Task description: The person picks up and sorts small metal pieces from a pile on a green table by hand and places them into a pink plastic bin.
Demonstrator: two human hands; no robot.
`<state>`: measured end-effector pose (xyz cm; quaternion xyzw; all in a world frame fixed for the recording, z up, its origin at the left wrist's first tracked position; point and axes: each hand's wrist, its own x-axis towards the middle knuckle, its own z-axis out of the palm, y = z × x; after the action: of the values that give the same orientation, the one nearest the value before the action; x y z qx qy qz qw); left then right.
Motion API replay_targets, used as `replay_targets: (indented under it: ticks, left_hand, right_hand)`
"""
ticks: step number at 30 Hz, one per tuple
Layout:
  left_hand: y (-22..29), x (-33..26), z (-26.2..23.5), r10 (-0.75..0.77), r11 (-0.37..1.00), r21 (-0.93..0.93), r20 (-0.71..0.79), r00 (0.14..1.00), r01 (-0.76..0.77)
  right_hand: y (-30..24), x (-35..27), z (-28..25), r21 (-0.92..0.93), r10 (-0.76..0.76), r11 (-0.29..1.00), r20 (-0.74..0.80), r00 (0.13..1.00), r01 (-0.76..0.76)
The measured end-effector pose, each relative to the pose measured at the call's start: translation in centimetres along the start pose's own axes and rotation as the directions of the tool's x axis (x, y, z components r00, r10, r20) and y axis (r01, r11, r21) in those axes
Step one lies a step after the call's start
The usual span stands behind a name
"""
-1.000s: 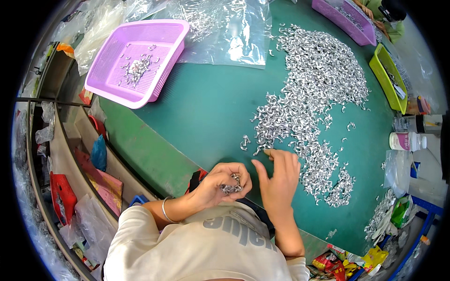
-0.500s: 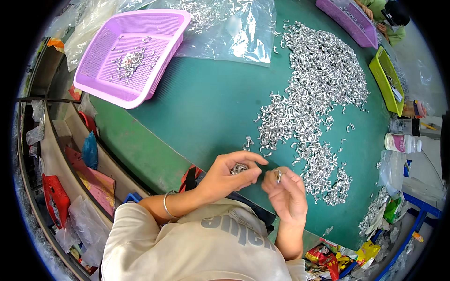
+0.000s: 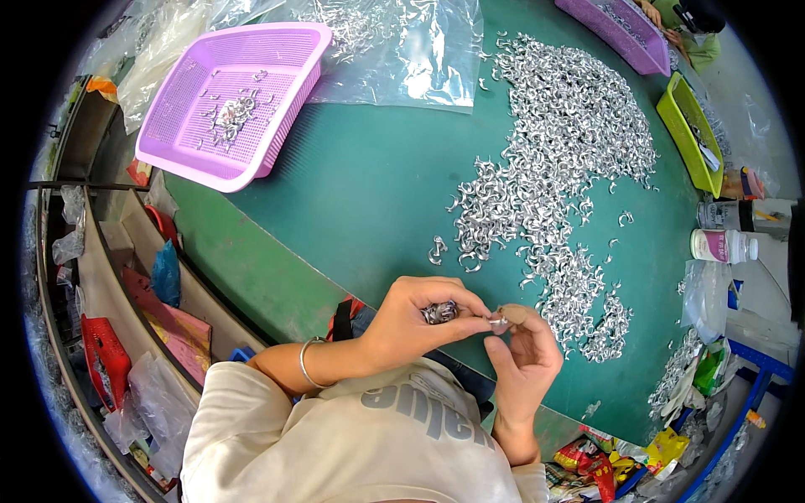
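Note:
Cupped in my left hand [image 3: 407,323] are several small curved silver metal pieces [image 3: 439,313]. Its thumb and forefinger stretch to the right and meet one more metal piece [image 3: 498,323]. My right hand [image 3: 530,356] pinches that single piece between thumb and fingers, just over the near edge of the green table [image 3: 369,193]. Beyond both hands spreads a large heap of the same hook-like silver pieces [image 3: 570,126], running from the far side down toward my right hand. A small cluster [image 3: 438,250] lies apart, ahead of my left hand.
A purple plastic basket [image 3: 289,126] with some pieces stands at far left, beside clear plastic sheeting [image 3: 428,67]. Along the right edge are a yellow-green basket [image 3: 692,138] and a white bottle [image 3: 721,246]. Another person [image 3: 700,38] works at the far right by a second purple basket [image 3: 616,33].
My hands have come together: the left thumb and forefinger have closed in to touch the piece in my right hand. The right hand has turned slightly. The view has shifted a little.

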<state>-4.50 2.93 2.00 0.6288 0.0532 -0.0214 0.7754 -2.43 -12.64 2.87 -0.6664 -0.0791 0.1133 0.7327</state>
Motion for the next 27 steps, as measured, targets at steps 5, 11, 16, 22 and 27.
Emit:
replay_targets:
  ticks: [5,11,16,22,27]
  left_hand:
    - [0.27,-0.15,0.54,0.034,0.999,-0.028,-0.002,0.999,-0.034]
    - [0.37,-0.31,0.59,-0.009,0.998,-0.067,-0.004,1.0,0.009]
    - [0.14,-0.34,0.31,0.029,0.998,-0.062,0.007,1.0,-0.028]
    - [0.34,-0.41,0.14,0.055,0.998,-0.042,-0.003,0.998,-0.055]
    - [0.6,-0.59,0.14,0.101,0.995,0.027,-0.027,0.995,-0.1]
  right_hand:
    - [-0.18,-0.11,-0.29,0.016,-0.005,1.0,0.003,1.0,0.005]
    - [-0.79,-0.25,-0.01,0.142,0.12,0.983,0.004,0.993,-0.12]
    - [-0.73,-0.23,0.09,0.154,0.112,0.981,0.018,0.993,-0.114]
    - [-0.64,-0.17,0.34,0.189,0.123,0.974,0.033,0.992,-0.127]
    - [-0.12,-0.18,0.45,0.215,0.114,0.969,0.055,0.992,-0.124]
